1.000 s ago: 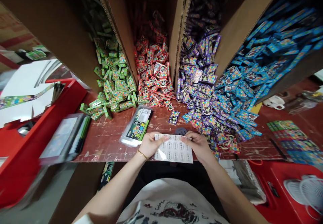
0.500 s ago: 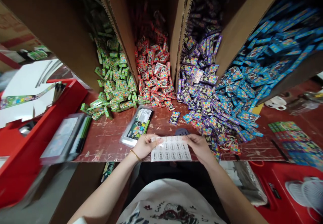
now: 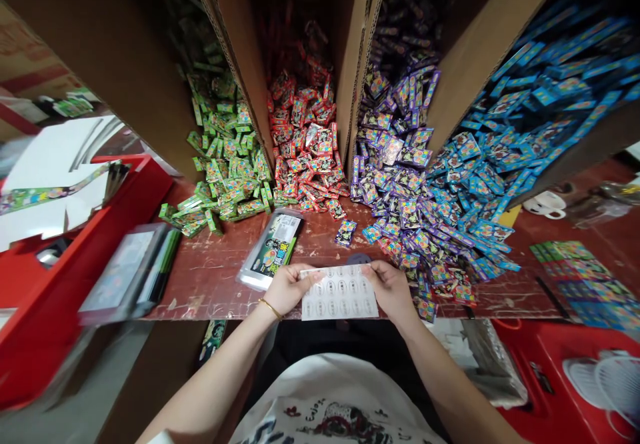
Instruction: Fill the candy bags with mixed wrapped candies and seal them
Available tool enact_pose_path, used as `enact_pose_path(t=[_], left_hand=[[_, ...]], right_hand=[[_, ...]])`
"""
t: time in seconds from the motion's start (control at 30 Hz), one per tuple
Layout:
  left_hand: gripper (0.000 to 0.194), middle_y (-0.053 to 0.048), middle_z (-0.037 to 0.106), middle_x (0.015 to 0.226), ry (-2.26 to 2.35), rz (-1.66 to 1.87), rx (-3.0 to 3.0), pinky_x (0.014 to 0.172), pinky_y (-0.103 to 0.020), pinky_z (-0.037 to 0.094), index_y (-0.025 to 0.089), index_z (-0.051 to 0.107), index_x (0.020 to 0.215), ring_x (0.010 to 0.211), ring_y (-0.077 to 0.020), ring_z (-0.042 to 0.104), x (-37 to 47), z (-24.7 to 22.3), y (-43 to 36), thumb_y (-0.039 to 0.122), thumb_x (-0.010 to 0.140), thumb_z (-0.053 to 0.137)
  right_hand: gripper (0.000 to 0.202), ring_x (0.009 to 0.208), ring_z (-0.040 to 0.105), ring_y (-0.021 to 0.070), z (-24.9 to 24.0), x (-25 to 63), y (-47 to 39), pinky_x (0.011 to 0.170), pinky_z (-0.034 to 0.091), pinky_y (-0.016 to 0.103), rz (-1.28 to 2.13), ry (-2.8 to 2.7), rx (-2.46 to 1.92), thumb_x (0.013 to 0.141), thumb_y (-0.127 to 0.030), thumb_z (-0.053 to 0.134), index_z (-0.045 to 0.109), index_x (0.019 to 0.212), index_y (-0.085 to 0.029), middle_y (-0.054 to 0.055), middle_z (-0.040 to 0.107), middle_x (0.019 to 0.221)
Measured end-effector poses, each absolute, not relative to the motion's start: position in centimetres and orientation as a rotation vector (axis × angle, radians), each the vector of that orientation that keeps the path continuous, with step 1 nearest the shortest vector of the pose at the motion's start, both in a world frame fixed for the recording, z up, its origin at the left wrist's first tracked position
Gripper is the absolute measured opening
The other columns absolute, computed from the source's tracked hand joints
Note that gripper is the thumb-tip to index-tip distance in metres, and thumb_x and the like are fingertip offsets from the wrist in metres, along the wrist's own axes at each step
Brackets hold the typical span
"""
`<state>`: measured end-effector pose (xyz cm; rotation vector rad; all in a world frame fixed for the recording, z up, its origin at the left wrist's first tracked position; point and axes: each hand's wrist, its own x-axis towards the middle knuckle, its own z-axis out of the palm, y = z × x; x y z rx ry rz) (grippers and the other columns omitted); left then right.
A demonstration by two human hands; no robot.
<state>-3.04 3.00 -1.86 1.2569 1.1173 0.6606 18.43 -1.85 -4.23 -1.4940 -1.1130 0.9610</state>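
Between my two hands is a white sheet of oval stickers (image 3: 340,295), printed in rows with dark characters. My left hand (image 3: 287,291) pinches its upper left corner between thumb and fingers; a thin bracelet circles that wrist. At the upper right corner my right hand (image 3: 393,289) grips the sheet the same way. The sheet hangs over the table's front edge. Just beyond my left hand lies a clear plastic pouch with a dark printed card (image 3: 273,247). A single purple packet (image 3: 345,233) rests past the sheet, and a dark round object (image 3: 359,259) is partly hidden behind it.
Open cardboard boxes (image 3: 345,64) spill green packets (image 3: 233,177), red packets (image 3: 310,157), purple packets (image 3: 400,177) and blue packets (image 3: 480,164) onto the red table (image 3: 200,277). At left are a red bin (image 3: 145,184) and stacked plastic cases (image 3: 125,271). Printed card sheets (image 3: 585,284) lie right.
The sticker sheet has tilted slightly in my hands, and its print looks fainter in places. Both hands keep hold of its upper corners, almost unmoved.
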Motion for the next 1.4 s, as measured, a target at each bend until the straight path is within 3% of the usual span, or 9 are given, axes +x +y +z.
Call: enact_pose_path(t=[0.2, 0.33, 0.5, 0.7, 0.8, 0.93, 1.17, 1.3, 1.4], left_hand=[[0.043, 0.003, 0.051, 0.051, 1.191, 0.661, 1.394, 0.045, -0.019, 0.03, 0.012, 0.065, 0.063, 0.049, -0.0081, 0.039, -3.0, -1.7, 3.0, 0.055, 0.068, 0.065], [0.038, 0.002, 0.057, 0.055, 1.172, 0.619, 1.466, 0.05, -0.02, 0.036, 0.013, 0.065, 0.062, 0.053, -0.0102, 0.046, -3.4, -1.8, 3.2, 0.05, 0.07, 0.064], [0.028, -0.004, 0.069, 0.076, 1.134, 0.493, 1.697, 0.063, -0.023, 0.045, 0.015, 0.067, 0.075, 0.068, -0.0158, 0.06, -4.1, -2.7, 3.9, 0.043, 0.073, 0.063], [0.027, -0.004, 0.068, 0.066, 1.232, 0.373, 1.797, 0.056, -0.024, 0.044, 0.015, 0.067, 0.072, 0.059, -0.0161, 0.06, -4.3, -4.9, 5.3, 0.04, 0.075, 0.058], [0.021, -0.004, 0.066, 0.063, 1.326, 0.307, 1.879, 0.058, -0.025, 0.044, 0.016, 0.068, 0.071, 0.058, -0.0164, 0.059, -3.9, -5.9, 6.1, 0.034, 0.076, 0.058], [0.013, -0.007, 0.068, 0.072, 1.406, 0.22, 1.997, 0.067, -0.028, 0.045, 0.017, 0.069, 0.074, 0.067, -0.0189, 0.061, -3.7, -6.5, 6.8, 0.023, 0.076, 0.057], [0.015, -0.011, 0.065, 0.09, 1.329, 0.124, 2.154, 0.081, -0.03, 0.046, 0.014, 0.068, 0.082, 0.086, -0.022, 0.062, -2.2, -7.0, 7.5, 0.023, 0.078, 0.056], [0.013, -0.011, 0.064, 0.092, 1.233, 0.104, 2.224, 0.087, -0.03, 0.044, 0.013, 0.067, 0.083, 0.091, -0.0219, 0.059, 1.1, -7.4, 8.0, 0.019, 0.078, 0.057], [0.013, -0.011, 0.063, 0.092, 1.204, 0.104, 2.263, 0.088, -0.032, 0.044, 0.012, 0.067, 0.082, 0.093, -0.0233, 0.058, 3.2, -7.4, 8.1, 0.02, 0.077, 0.059]], right_hand=[[0.038, 0.046, 0.035, 0.01, -3.6, 18.2, -2.1, 0.046, 0.03, 0.023, 0.738, -1.262, -1.615, 0.082, -0.046, 0.049, 0.047, 0.056, -0.019, -0.004, 0.035, 0.048], [0.037, 0.049, 0.043, 0.0116, -3.9, 18.5, -2.3, 0.049, 0.035, 0.023, 0.698, -1.299, -1.566, 0.082, -0.045, 0.051, 0.048, 0.055, -0.019, -0.003, 0.043, 0.05], [0.023, 0.071, 0.06, 0.0175, -5.3, 19.5, -2.0, 0.067, 0.048, 0.027, 0.905, -1.324, -1.469, 0.082, -0.041, 0.054, 0.061, 0.078, -0.019, 0.003, 0.064, 0.076], [0.02, 0.096, 0.058, 0.0245, -7.0, 20.4, -1.6, 0.087, 0.047, 0.04, 0.618, -1.56, -1.576, 0.082, -0.031, 0.052, 0.06, 0.096, -0.019, 0.011, 0.06, 0.104], [0.037, 0.111, 0.048, 0.0302, -8.0, 19.6, -1.4, 0.093, 0.042, 0.048, 0.454, -1.716, -1.798, 0.075, -0.022, 0.054, 0.054, 0.112, -0.019, 0.015, 0.051, 0.117], [0.05, 0.102, 0.049, 0.0338, -8.7, 18.4, -1.0, 0.084, 0.046, 0.049, 0.418, -1.719, -2.063, 0.07, -0.021, 0.056, 0.048, 0.119, -0.011, 0.019, 0.048, 0.11], [0.066, 0.105, 0.048, 0.0335, -3.8, 21.4, -2.6, 0.09, 0.042, 0.049, 0.148, -1.579, -1.872, 0.067, -0.028, 0.058, 0.039, 0.129, -0.016, 0.016, 0.047, 0.115], [0.06, 0.111, 0.047, 0.0292, -3.2, 22.3, -3.6, 0.097, 0.038, 0.045, 0.367, -1.884, -1.658, 0.065, -0.02, 0.056, 0.049, 0.125, -0.023, 0.01, 0.053, 0.119], [0.059, 0.112, 0.048, 0.0271, -5.7, 21.5, -3.7, 0.098, 0.038, 0.043, 0.609, -1.986, -1.642, 0.063, -0.014, 0.054, 0.053, 0.122, -0.021, 0.01, 0.055, 0.118]])
